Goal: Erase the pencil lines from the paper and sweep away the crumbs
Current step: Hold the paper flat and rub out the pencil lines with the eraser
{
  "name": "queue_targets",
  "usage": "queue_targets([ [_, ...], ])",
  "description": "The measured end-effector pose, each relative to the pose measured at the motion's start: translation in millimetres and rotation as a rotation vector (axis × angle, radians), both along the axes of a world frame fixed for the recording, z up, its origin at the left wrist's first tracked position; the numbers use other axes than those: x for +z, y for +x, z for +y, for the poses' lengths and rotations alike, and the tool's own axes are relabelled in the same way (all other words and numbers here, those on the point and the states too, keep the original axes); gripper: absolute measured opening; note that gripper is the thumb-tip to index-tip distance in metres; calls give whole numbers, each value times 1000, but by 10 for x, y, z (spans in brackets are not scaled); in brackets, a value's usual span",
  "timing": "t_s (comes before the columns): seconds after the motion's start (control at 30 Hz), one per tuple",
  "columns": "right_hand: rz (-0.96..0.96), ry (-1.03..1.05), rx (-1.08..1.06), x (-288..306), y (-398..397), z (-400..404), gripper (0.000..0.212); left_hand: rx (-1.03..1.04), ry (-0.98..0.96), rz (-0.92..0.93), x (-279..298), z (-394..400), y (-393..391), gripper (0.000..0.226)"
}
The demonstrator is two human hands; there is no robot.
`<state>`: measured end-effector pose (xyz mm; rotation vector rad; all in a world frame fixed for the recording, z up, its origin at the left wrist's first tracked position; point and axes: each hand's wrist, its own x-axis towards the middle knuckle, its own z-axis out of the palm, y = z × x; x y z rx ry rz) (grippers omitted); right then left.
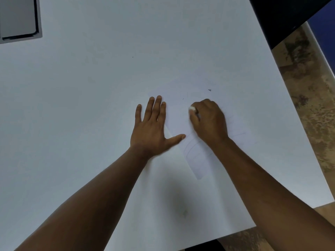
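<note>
On the smooth white worktop [90, 105] lies a thin white paper [181, 187], its faint curved pencil lines [192, 151] showing between the two wrists; the left hand [151, 129] presses flat on its left edge, fingers straight and thumb splayed wide. The right hand [210, 120] is curled round a small white eraser [192, 108] touching the sheet; a dark crumb [209, 90] sits just beyond it; a grey rectangular inset [18, 19] marks the far left corner.

Right hand [208, 120] grips eraser [192, 108] on paper [177, 113].
</note>
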<state>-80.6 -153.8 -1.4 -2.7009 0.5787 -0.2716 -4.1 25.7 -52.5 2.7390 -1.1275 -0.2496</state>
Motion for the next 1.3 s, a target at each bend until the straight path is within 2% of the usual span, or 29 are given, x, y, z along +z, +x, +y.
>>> queue_targets([
  [0.1, 54, 50, 261, -14, -76, 319, 16, -6, -21, -13, -8, 17, -10, 113],
  [0.13, 63, 27, 282, -13, -89, 312, 16, -5, -23, -11, -7, 16, -15, 113],
  [0.17, 55, -7, 233, -19, -68, 226, 16, -2, -21, -4, -6, 12, -15, 114],
  [0.3, 12, -47, -197, -12, -14, -295, 19, 14, -13, 7, -7, 1, -2, 117],
  [0.37, -19, -30, -209, -22, 1, -202, 18, 12, -14, 0, -9, 5, -1, 116],
  [0.5, -23, -56, 40, -56, -91, 248, 10, 2, -17, -3, -11, 9, -9, 116],
  [0.53, -23, -91, 7, -51, -99, 162, 10, 4, -14, -1, -12, 5, -9, 116],
  [0.6, 1, -129, -219, -48, -86, -154, 15, 11, -8, 6, -14, 2, -5, 117],
  [0.67, 16, -78, -412, -29, -68, -422, 20, 14, -10, 7, -19, 0, -9, 117],
  [0.7, 15, -51, -444, -31, -51, -443, 20, 14, -12, 7, -20, 0, -9, 117],
  [0.77, 2, -60, -363, -25, -5, -241, 18, 13, -11, 6, -20, 4, -6, 116],
  [0.9, -24, -67, -23, -52, -70, 315, 11, 0, 2, -2, -6, 1, 2, 116],
  [0.97, -33, -106, -50, -69, -82, 157, 9, 4, 1, 1, -4, -2, -1, 116],
  [1.07, -47, -129, -308, -53, -90, -315, 14, 11, 2, 12, 1, -8, -6, 117],
  [1.13, -48, -96, -397, -41, -85, -442, 15, 11, 9, 17, 3, -12, -5, 117],
  [1.2, -43, -89, -358, -40, -47, -227, 15, 8, 15, 18, 10, -10, -5, 116],
  [1.3, -6, 10, -49, -72, -75, 383, 13, -8, 8, -6, 18, 3, -10, 113],
])
